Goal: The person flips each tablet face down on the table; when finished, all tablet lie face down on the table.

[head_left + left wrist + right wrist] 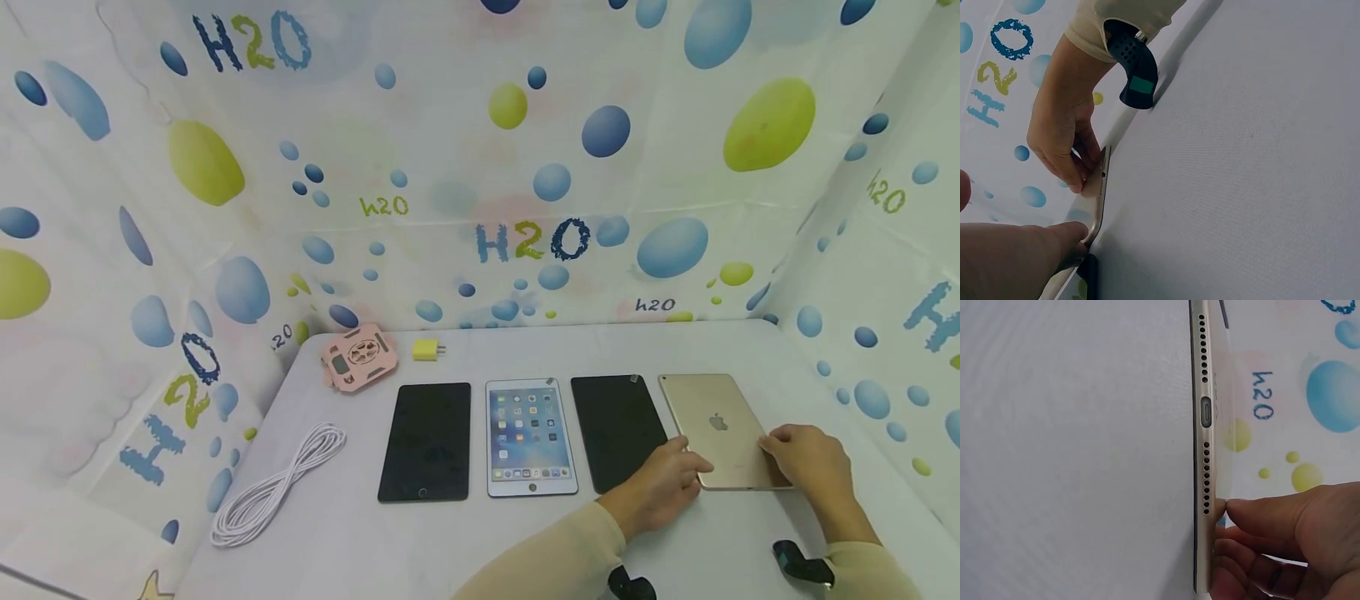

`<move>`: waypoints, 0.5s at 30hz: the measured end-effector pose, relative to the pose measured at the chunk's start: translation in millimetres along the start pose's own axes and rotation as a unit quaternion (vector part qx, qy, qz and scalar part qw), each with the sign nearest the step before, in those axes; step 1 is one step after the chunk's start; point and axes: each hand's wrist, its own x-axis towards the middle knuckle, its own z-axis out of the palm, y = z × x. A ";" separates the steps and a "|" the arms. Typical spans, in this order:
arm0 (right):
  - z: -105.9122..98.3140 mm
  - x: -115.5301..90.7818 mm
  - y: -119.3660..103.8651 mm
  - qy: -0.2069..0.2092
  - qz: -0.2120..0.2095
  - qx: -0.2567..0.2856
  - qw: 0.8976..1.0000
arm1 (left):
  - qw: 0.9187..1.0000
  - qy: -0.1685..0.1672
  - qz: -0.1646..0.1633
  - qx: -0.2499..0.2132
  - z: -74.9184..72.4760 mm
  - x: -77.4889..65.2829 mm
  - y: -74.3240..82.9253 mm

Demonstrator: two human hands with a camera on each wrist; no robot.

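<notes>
A gold tablet (708, 417) lies back side up at the right of the table, its apple logo showing. At its lower left corner my left hand (663, 483) grips the edge, the thumb reaching over the back. My right hand (813, 462) holds the right side near the lower corner, thumb and fingertips against the tablet. The right wrist view shows the tablet's bottom edge (1204, 469) with its charging port and speaker holes, close on the white cloth. Just left of it lies a black tablet (615, 429), partly overlapped by my left hand.
A white tablet (528, 433) with a lit screen and another black tablet (425, 442) lie in a row leftward. A coiled white cable (277, 492), a pink case (360, 358) and a yellow charger (425, 350) are farther left. Printed curtains (450, 167) enclose the table.
</notes>
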 end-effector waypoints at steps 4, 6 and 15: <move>0.0 3.0 -3.3 0.002 -0.006 -0.005 1.000 | 1.000 0.000 0.002 0.000 -1.6 1.8 2.3; 0.2 4.4 -4.4 0.000 -0.011 -0.009 1.000 | 1.000 0.001 -0.002 -0.002 -4.2 1.0 4.0; -1.1 1.5 -0.9 -0.018 -0.007 -0.043 0.999 | 0.999 -0.031 -0.003 0.041 -48.5 -42.3 54.0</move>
